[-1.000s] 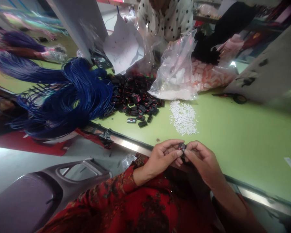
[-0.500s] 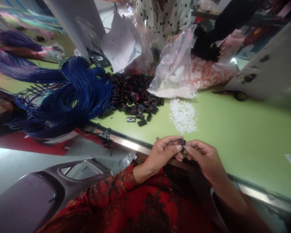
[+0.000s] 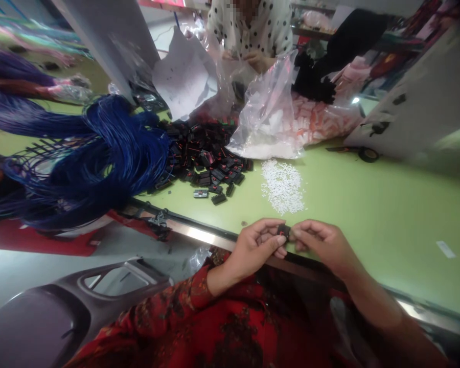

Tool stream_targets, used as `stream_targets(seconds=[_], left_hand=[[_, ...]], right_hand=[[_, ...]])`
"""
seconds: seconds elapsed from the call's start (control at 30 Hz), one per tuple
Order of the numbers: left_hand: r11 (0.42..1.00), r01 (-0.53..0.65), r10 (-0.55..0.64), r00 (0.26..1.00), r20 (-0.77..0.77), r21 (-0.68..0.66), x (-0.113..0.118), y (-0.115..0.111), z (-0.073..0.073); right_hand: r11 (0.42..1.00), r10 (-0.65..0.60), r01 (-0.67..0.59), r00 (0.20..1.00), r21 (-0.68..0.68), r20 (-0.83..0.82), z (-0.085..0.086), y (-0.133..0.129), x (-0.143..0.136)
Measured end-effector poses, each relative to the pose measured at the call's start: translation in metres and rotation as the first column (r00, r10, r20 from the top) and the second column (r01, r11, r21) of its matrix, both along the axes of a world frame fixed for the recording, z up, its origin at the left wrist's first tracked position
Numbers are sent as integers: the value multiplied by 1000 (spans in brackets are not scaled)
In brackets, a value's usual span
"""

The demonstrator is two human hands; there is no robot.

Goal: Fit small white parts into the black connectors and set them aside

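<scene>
My left hand [image 3: 257, 246] grips a small black connector [image 3: 283, 232] with a red mark, between thumb and fingers, above the table's front edge. Close against its right side, my right hand [image 3: 322, 243] has thumb and index finger pinched; what they hold, if anything, is too small to make out. Beyond my hands lies a patch of small white pieces [image 3: 282, 186] on the green table [image 3: 387, 214]. A heap of black connectors [image 3: 210, 158] is piled to the left of them.
A big bundle of blue wires [image 3: 115, 148] hangs over the table edge at left. Clear plastic bags [image 3: 266, 117] and a white paper [image 3: 186, 74] stand behind the heap. Black-handled scissors [image 3: 368, 154] lie at right. A person in a dotted shirt [image 3: 270, 25] sits opposite. A chair [image 3: 42, 322] is at lower left.
The view has shifted slightly, so the table things appear further left. The connector is turned a little in my left hand, its red mark now plainer. The opposite person's hands have come into view.
</scene>
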State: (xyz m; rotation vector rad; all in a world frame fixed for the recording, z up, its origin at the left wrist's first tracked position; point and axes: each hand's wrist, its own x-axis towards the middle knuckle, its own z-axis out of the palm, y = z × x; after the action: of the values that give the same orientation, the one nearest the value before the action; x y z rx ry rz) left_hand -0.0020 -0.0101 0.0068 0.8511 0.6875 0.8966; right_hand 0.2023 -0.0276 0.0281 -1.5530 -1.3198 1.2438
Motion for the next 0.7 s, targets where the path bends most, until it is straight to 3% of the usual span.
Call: stream_targets(seconds=[0.1,0.17,0.33,0.47,0.53,0.63,0.7], left_hand=[[997,-22,23,1000,16,-69,-1,8,2],[994,-27,29,999,17,-105,0,12,3],[988,-12,18,999,38,-151,2,14,2],[982,-1,14,998,68,-190,2,14,3],[980,3,13,997,80,-198,1,14,3],[984,8,9,995,97,-179,0,13,2],[988,9,8,993,115,-152,0,12,1]], right_hand=[[977,-131,82,959,195,252,-7,22,32],[959,-167,54,899,277,405,-12,36,48],[962,-53,-107,829,251,557,-18,52,60],[966,-53,-121,774,229,631,-14,50,52],[973,-49,-90,817,211,574,-9,44,43],[990,18,-58,957,128,290,5,27,20],[996,49,-58,990,65,134,17,15,3]])
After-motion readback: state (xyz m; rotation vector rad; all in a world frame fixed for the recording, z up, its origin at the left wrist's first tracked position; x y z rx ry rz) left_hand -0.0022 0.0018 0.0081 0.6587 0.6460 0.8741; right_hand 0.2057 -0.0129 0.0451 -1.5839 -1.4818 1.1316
